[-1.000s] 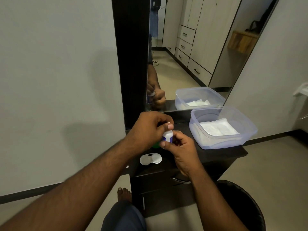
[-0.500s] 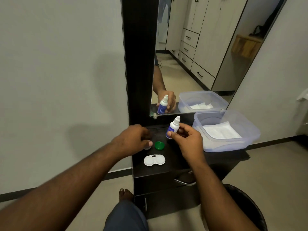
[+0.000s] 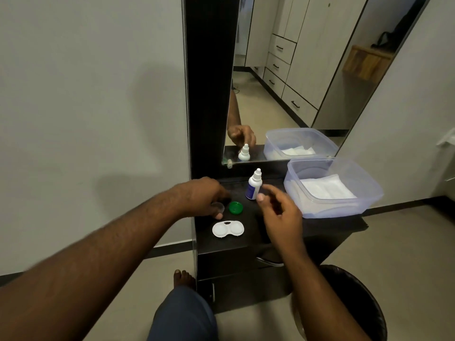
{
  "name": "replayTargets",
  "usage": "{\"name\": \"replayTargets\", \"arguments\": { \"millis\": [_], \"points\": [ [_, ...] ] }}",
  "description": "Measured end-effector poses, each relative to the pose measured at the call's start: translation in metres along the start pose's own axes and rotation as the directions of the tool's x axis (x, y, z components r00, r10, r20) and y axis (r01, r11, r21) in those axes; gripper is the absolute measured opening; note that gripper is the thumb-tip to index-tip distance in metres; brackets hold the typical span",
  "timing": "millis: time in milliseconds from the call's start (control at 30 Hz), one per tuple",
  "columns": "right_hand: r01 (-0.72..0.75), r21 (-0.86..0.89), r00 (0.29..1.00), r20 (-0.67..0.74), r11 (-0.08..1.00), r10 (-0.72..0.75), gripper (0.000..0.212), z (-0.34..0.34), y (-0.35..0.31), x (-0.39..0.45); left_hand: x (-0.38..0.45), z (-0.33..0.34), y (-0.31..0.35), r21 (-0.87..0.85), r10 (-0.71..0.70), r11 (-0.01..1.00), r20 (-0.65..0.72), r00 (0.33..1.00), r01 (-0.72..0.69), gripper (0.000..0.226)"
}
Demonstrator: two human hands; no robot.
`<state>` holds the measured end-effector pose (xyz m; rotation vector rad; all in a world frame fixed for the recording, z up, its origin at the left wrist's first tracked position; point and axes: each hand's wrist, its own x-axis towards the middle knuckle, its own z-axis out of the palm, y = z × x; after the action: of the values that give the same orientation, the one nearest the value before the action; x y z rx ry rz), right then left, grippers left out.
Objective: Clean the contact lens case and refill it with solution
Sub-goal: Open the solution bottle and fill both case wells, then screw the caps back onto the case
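The case (image 3: 228, 229) lies open, just before the green cap (image 3: 235, 207). Our left hand (image 3: 205, 196) touches a clear cap (image 3: 217, 206); our right hand (image 3: 279, 212), half open, holds nothing beside the bottle (image 3: 253, 185). We should steady the case first.

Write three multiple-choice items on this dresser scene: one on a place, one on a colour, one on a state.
1. Where is the case?
A. in the tub
B. on the dresser top, nearer the camera than the round cap
C. in the right hand

2. What colour is the round cap?
A. green
B. red
C. white

3. How is the bottle?
A. lying on its side
B. gripped by the left hand
C. standing upright, held by no hand

Key: 1 B, it lies on the dark dresser top, below the cap in the picture. 2 A, plainly green. 3 C, the right hand is open beside it and the left hand rests by the cap.
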<state>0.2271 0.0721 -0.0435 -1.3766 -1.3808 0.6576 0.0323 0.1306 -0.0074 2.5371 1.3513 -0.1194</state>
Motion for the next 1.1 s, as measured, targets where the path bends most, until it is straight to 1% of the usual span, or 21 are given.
{"name": "replayTargets", "arguments": {
  "millis": [67,100,167,233,267,333,400,467,500,567,667,767,900,1100],
  "points": [
    [0.048,0.007,0.984,0.173,0.999,-0.048,0.018,-0.006,0.001,-0.004,-0.001,-0.003,0.002,-0.003,0.012,1.000,-0.028,1.000,-0.012,0.045],
    [0.063,0.007,0.963,0.262,0.998,-0.063,0.017,-0.008,0.002,-0.004,-0.005,-0.005,0.003,-0.039,0.007,0.999,-0.064,0.998,-0.010,0.042],
    [0.090,-0.025,0.910,0.408,0.996,-0.072,0.026,-0.012,0.003,-0.002,-0.017,-0.007,0.004,-0.202,-0.041,0.979,-0.179,0.983,0.004,0.039],
    [0.137,-0.088,0.860,0.505,0.987,-0.074,0.039,-0.012,0.006,0.000,-0.035,-0.003,0.004,-0.413,-0.126,0.910,-0.311,0.942,-0.015,0.034],
    [0.170,-0.113,0.844,0.530,0.979,-0.085,0.044,-0.012,0.007,0.000,-0.046,0.001,0.006,-0.508,-0.174,0.861,-0.362,0.916,-0.038,0.032],
    [0.223,-0.158,0.835,0.540,0.962,-0.104,0.050,-0.011,0.010,0.001,-0.063,0.012,0.012,-0.631,-0.266,0.772,-0.430,0.863,-0.077,0.029],
    [0.248,-0.192,0.830,0.547,0.950,-0.107,0.052,-0.011,0.011,0.002,-0.073,0.025,0.017,-0.727,-0.357,0.678,-0.454,0.816,-0.108,0.026],
    [0.278,-0.226,0.819,0.564,0.933,-0.108,0.053,-0.010,0.011,0.003,-0.077,0.036,0.020,-0.788,-0.405,0.601,-0.443,0.800,-0.132,0.024],
    [0.283,-0.242,0.815,0.571,0.928,-0.100,0.053,-0.010,0.010,0.004,-0.078,0.041,0.021,-0.795,-0.405,0.589,-0.445,0.799,-0.144,0.024],
    [0.285,-0.260,0.811,0.578,0.923,-0.087,0.050,-0.010,0.008,0.004,-0.077,0.049,0.024,-0.770,-0.389,0.617,-0.476,0.789,-0.161,0.024],
    [0.296,-0.272,0.807,0.583,0.916,-0.088,0.046,-0.009,0.006,0.003,-0.077,0.059,0.029,-0.691,-0.359,0.705,-0.542,0.760,-0.160,0.024],
    [0.298,-0.261,0.807,0.582,0.918,-0.097,0.040,-0.009,0.006,0.003,-0.076,0.066,0.036,-0.626,-0.333,0.762,-0.596,0.731,-0.163,0.026],
    [0.294,-0.249,0.807,0.582,0.923,-0.100,0.036,-0.009,0.008,0.004,-0.074,0.076,0.042,-0.613,-0.342,0.769,-0.634,0.694,-0.181,0.023],
    [0.310,-0.231,0.812,0.569,0.922,-0.130,0.035,-0.008,0.010,0.004,-0.069,0.082,0.047,-0.572,-0.333,0.806,-0.653,0.680,-0.155,0.026]
  ]
}}
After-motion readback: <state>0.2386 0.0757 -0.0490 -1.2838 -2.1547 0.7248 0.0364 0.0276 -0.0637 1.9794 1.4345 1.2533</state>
